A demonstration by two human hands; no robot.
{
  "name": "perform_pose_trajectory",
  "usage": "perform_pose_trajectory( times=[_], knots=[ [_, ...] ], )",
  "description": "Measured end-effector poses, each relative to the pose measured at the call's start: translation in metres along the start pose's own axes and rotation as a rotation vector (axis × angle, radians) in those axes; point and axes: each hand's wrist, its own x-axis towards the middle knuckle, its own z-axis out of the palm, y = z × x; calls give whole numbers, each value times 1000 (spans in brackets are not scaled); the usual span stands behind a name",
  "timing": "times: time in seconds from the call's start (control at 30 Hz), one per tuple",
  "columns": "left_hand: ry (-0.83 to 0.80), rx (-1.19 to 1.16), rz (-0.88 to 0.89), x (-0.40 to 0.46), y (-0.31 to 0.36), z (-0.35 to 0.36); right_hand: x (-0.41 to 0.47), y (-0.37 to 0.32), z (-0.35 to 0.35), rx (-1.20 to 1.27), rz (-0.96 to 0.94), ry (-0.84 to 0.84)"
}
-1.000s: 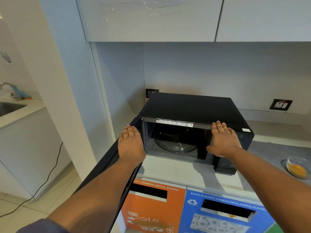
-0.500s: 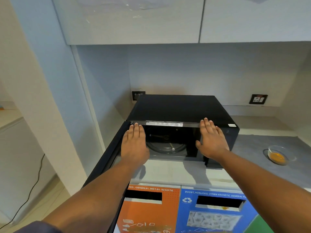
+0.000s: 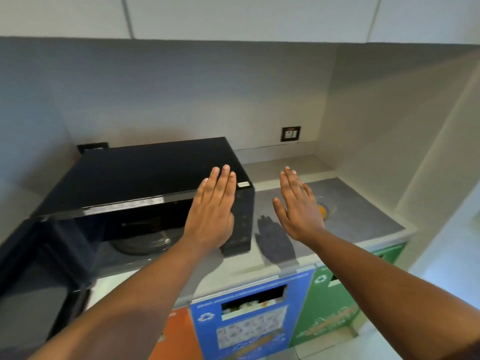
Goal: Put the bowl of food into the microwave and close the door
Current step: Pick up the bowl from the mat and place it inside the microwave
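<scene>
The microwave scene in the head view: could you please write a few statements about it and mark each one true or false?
1. The microwave door is shut. False: it stands open to the left.
2. The bowl of food sits on the turntable. False: it is on the grey counter, partly hidden behind the right hand.
3. Both hands are open and hold nothing. True.
4. The left hand is in front of the microwave's right side. True.
5. A wall socket is right of the microwave. True.
</scene>
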Motion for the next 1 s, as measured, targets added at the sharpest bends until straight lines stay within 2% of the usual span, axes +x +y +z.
perform_pose_trajectory(
  times=[0.1,0.23,0.33,0.47,0.6,0.7,0.87,1.0],
  knots=[
    [-12,-48,93,47,51,45,4,77,1,14,66,-21],
    [-37,-97,173,80,90,86,2,129,13,57,143,-21],
    [-126,-234,116,108,127,142,-2,188,37,189,277,-35],
    [-204,-592,-124,126,156,220,-8,243,71,592,559,-40],
    [-278,-1026,-540,140,180,279,-6,270,96,1088,869,14],
    [-281,-1276,-842,157,191,311,-3,292,121,1375,967,24],
    [-225,-1472,-1077,165,198,351,-7,314,159,1423,1044,112],
    [-252,-1600,-1157,173,209,367,-4,316,170,1351,1017,27]
  ],
)
